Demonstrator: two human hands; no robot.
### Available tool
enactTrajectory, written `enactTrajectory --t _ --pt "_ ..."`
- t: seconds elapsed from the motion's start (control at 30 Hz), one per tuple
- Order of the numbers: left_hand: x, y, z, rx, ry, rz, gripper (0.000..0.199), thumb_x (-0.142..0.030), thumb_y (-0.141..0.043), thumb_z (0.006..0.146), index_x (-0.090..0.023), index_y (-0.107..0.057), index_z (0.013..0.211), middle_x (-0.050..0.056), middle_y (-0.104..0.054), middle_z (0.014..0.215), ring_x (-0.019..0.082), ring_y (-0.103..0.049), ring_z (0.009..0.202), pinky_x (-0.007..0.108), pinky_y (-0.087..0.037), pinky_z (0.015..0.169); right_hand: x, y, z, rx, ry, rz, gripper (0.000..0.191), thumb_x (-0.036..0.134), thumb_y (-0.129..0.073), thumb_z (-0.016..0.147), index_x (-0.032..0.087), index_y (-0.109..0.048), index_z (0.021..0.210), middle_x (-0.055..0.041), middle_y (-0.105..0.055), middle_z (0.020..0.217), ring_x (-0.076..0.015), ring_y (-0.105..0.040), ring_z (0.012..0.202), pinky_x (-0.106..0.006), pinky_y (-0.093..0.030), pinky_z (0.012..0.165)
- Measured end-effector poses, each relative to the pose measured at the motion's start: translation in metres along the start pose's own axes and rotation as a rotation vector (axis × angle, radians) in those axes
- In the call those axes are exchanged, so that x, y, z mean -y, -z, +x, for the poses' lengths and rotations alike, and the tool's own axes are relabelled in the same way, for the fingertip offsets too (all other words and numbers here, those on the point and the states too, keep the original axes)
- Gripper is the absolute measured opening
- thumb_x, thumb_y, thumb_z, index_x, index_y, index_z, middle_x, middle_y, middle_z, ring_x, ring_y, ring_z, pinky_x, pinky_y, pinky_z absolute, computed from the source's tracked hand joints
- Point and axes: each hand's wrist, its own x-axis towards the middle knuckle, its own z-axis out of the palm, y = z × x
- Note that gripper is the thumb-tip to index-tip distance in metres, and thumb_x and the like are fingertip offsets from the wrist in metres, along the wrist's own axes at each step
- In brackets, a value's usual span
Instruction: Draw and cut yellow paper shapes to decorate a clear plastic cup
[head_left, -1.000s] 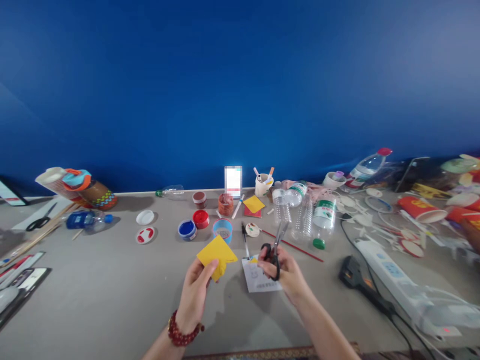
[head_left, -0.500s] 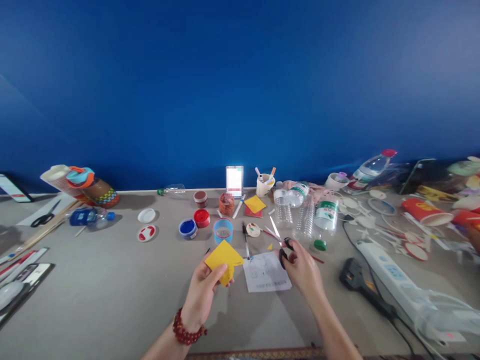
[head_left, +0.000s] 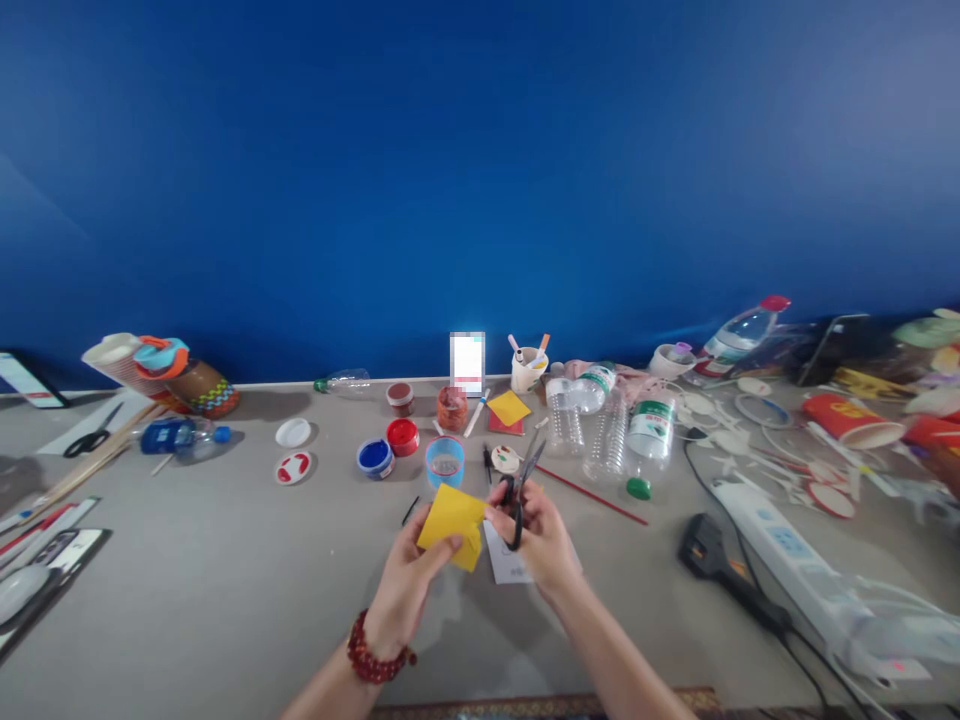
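Note:
A piece of yellow paper [head_left: 454,520] is pinched in my left hand [head_left: 412,575], its lower part folded or curled near the thumb. My right hand [head_left: 544,540] holds black-handled scissors [head_left: 530,462], their blades pointing up and away from the paper. Its thumb and fingertips touch the paper's right edge. Under the right hand lies a white printed sheet [head_left: 510,570], partly hidden. Beyond the hands stands a blue-rimmed cup [head_left: 445,463], and a small paint-spotted disc [head_left: 505,459] lies near the scissors.
Open pots of blue paint [head_left: 375,457] and red paint [head_left: 403,437] stand behind the left hand. Plastic bottles [head_left: 651,435] crowd the back right. A thin red stick [head_left: 592,492] lies right of the scissors. Farther right are a black glue gun [head_left: 724,570] and a power strip [head_left: 787,555].
My right hand has moved left with the scissors and now meets the yellow paper. The blades have swung from pointing left to pointing up and right. The left hand has shifted slightly right.

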Motion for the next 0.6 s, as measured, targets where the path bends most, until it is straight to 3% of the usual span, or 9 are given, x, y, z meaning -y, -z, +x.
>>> enactTrajectory --t 0.1,0.2,0.3,0.5,0.6 --pt "-0.012 0.006 0.002 0.124 0.038 0.075 0.035 -0.028 -0.079 0.071 -0.015 -0.071 0.102 0.009 -0.075 0.096 0.02 -0.069 0.084 0.024 -0.052 0.075 0.005 0.004 0.006 0.121 -0.007 -0.068 0.023 0.029 -0.073 0.067 0.017 -0.057 0.077 0.0029 -0.055 0.068 -0.01 -0.046 0.056 -0.02 -0.036 0.051" --pt "-0.019 0.005 0.004 0.179 0.044 0.081 0.031 -0.03 -0.077 0.073 -0.015 -0.072 0.1 0.009 -0.075 0.094 0.021 -0.07 0.082 0.025 -0.053 0.074 0.008 0.006 0.005 0.102 0.007 -0.083 0.027 0.035 -0.075 0.069 0.017 -0.058 0.079 0.0015 -0.057 0.07 -0.011 -0.048 0.059 -0.021 -0.037 0.053" --pt "-0.019 0.001 0.005 0.13 -0.041 0.022 0.031 -0.031 -0.075 0.076 -0.016 -0.071 0.103 0.009 -0.075 0.097 0.022 -0.07 0.084 0.027 -0.053 0.076 0.006 0.009 -0.004 0.057 0.009 -0.035 0.034 0.047 -0.071 0.076 0.017 -0.058 0.084 -0.0011 -0.062 0.073 -0.0122 -0.05 0.061 -0.022 -0.037 0.054" --pt "-0.016 -0.006 0.002 0.093 -0.099 -0.094 0.028 -0.031 -0.072 0.079 -0.016 -0.07 0.102 0.01 -0.075 0.098 0.024 -0.071 0.086 0.03 -0.055 0.076 -0.019 0.015 -0.029 0.387 -0.083 0.008 0.049 0.064 -0.066 0.075 0.016 -0.058 0.075 -0.0048 -0.067 0.062 -0.0148 -0.056 0.055 -0.024 -0.035 0.053" --pt "-0.014 -0.01 0.001 0.046 -0.101 -0.119 0.028 -0.03 -0.074 0.076 -0.016 -0.071 0.099 0.009 -0.075 0.097 0.024 -0.07 0.087 0.029 -0.055 0.076 -0.028 0.012 -0.036 0.434 -0.142 0.059 0.05 0.064 -0.067 0.073 0.016 -0.058 0.076 -0.0054 -0.068 0.062 -0.0165 -0.061 0.054 -0.024 -0.036 0.053"
